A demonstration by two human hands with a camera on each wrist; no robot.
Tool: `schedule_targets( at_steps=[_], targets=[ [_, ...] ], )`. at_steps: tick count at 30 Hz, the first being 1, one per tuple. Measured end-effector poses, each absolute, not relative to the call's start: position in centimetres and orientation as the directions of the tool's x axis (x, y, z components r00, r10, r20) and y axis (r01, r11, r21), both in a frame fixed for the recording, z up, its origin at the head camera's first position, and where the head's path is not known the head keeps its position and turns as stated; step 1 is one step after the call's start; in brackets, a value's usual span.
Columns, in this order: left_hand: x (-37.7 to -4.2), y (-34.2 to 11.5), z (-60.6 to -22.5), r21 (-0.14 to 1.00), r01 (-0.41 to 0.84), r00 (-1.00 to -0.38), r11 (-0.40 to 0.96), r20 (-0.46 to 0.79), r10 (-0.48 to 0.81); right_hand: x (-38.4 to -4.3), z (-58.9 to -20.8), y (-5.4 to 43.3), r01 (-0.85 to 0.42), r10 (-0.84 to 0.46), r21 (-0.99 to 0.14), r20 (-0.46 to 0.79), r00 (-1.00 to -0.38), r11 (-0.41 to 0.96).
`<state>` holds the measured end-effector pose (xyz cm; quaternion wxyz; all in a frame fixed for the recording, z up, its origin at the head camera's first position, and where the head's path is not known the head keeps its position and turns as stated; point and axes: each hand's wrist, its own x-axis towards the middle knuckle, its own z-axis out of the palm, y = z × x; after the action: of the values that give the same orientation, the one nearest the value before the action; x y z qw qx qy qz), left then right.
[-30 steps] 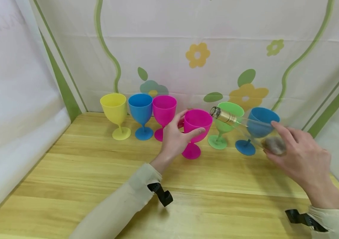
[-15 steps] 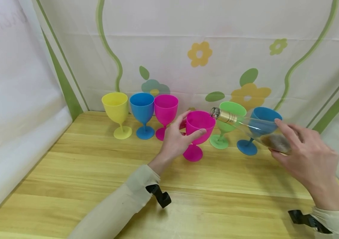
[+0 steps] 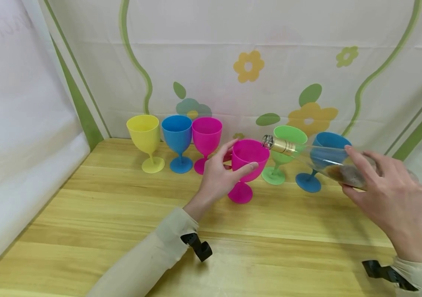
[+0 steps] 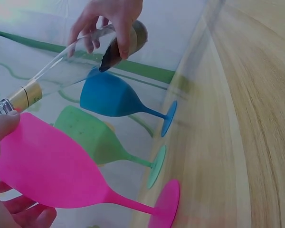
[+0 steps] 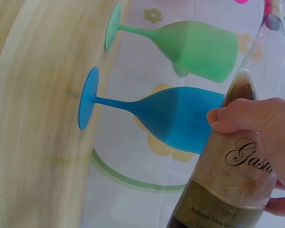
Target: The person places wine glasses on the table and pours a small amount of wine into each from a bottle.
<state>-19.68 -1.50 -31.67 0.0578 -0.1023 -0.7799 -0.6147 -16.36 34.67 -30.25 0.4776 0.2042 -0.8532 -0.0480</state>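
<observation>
My left hand (image 3: 218,177) grips the bowl of a pink goblet (image 3: 251,154), thumb on its near side and fingers behind. The goblet leans slightly right; whether its foot (image 4: 166,206) touches the table I cannot tell. In my right hand (image 3: 393,194) is a clear wine bottle (image 3: 330,165), tilted low with its gold-wrapped neck (image 4: 26,96) toward the left. Its mouth lies at the goblet's right rim. Dark contents and a printed label (image 5: 228,175) show near the bottle's base in the right wrist view. No stream is visible at the mouth.
Along the back of the wooden table (image 3: 122,231) stand yellow (image 3: 144,136), blue (image 3: 176,136) and pink (image 3: 206,138) goblets on the left. Behind the bottle are a green goblet (image 3: 289,134) and another blue goblet (image 3: 331,140). A flower-printed cloth (image 3: 196,62) hangs behind them.
My right hand and the bottle's base have shifted a little right, while the mouth stays by the pink goblet's rim. That goblet has come slightly nearer to me in my left hand.
</observation>
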Motion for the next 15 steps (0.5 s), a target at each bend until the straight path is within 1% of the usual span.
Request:
schedule_targets(
  at_steps=[3, 7, 10, 15],
  targets=[
    [-19.67, -1.58, -31.72, 0.946, 0.238, -0.970, 0.221, 0.222, 0.095, -16.23, -30.20, 34.66, -0.295, -0.393, 0.280, 0.796, -0.460, 0.913],
    [-19.65, -1.71, -31.76, 0.948, 0.238, -0.970, 0.213, 0.222, 0.097, -16.31, -30.24, 34.60, -0.302, -0.397, 0.286, 0.814, -0.424, 0.909],
    [-19.64, -1.77, -31.77, 0.949, 0.238, -0.970, 0.208, 0.223, 0.096, -16.39, -30.20, 34.57, -0.308, -0.400, 0.289, 0.821, -0.408, 0.907],
    [-19.68, -1.76, -31.81, 0.946, 0.251, -0.966, 0.207, 0.233, 0.109, -16.41, -29.98, 34.57, -0.295, -0.407, 0.305, 0.819, -0.405, 0.906]
  ],
)
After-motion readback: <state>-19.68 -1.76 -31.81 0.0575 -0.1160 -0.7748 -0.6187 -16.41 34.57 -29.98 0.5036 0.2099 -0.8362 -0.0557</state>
